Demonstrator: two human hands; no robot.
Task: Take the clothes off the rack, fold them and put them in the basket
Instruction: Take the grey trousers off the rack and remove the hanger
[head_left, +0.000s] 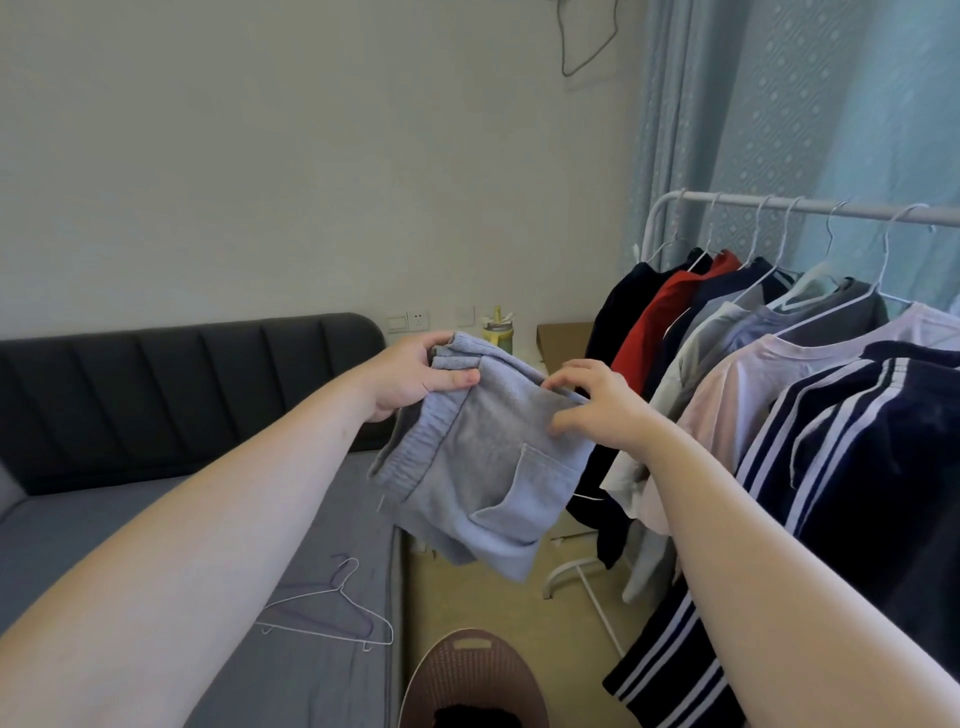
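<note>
I hold a pair of grey-blue shorts (483, 467) in the air in front of me, folded over, with a back pocket showing. My left hand (415, 376) grips the ribbed top corner. My right hand (597, 402) pinches the other upper edge. To the right stands a white rack (810, 205) with several garments on hangers: black, red, navy, grey, pale pink and a navy striped piece (852, 457). Below, at the bottom edge, sits a brown woven basket (467, 670) with something dark inside.
A grey sofa (104, 519) with a dark backrest fills the left; two empty wire hangers (332, 608) lie on its seat. A bottle (497, 332) and a cardboard box (563, 340) stand by the wall. Blue curtains (779, 104) hang behind the rack.
</note>
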